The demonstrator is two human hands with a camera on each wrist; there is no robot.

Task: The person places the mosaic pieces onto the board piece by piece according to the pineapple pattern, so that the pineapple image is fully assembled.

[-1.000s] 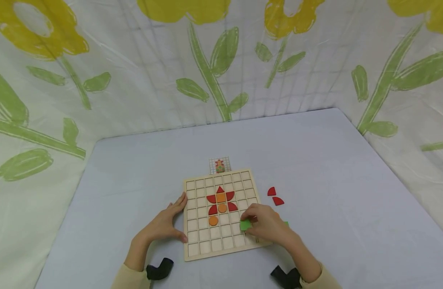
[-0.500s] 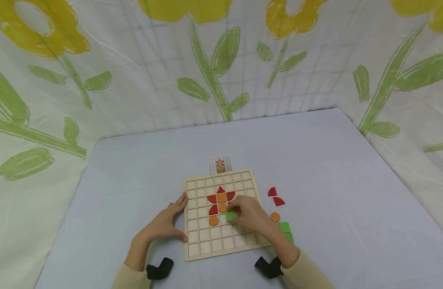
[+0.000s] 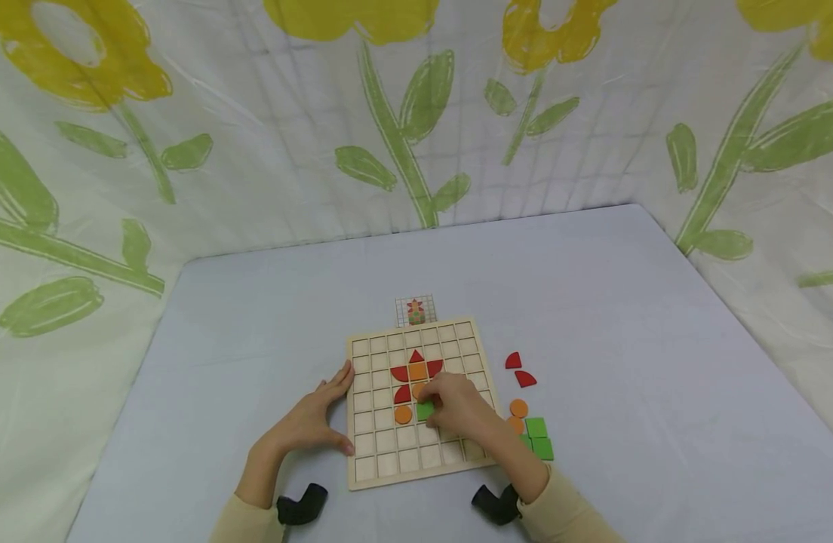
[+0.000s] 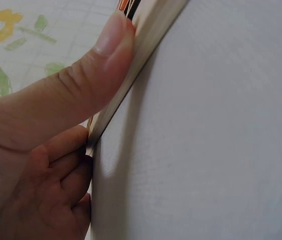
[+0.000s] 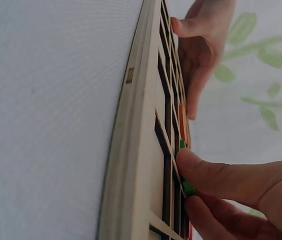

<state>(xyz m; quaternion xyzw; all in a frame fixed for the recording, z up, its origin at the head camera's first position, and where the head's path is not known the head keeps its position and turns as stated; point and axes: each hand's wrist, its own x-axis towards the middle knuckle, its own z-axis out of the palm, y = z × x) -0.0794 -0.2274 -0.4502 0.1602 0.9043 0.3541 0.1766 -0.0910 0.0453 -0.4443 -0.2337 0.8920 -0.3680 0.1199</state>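
A wooden grid board (image 3: 385,464) lies on the table. Along its left edge rests my left hand (image 3: 308,418), thumb and fingers spread apart and touching the frame. My right hand (image 3: 460,407) pinches a green square tile (image 3: 425,411) between thumb and fingers, at a cell just right of an orange disc (image 3: 403,415). In the right wrist view the green tile (image 5: 188,187) sits low against the grid; whether it lies fully in the cell I cannot tell. Above it are an orange square (image 3: 417,371), a red triangle (image 3: 416,356) and several red quarter-circle pieces (image 3: 402,394); my right hand covers part of them.
A small pattern card (image 3: 415,311) lies behind the board. Right of the board are two red quarter-circles (image 3: 514,360), two orange discs (image 3: 519,408) and several green squares (image 3: 536,427). A flower-printed curtain (image 3: 267,151) hangs beyond the table (image 3: 593,302).
My right hand has carried the green tile leftward across the board to the cell beside the orange disc, uncovering loose pieces on the right. My left hand has stayed at the board's edge.
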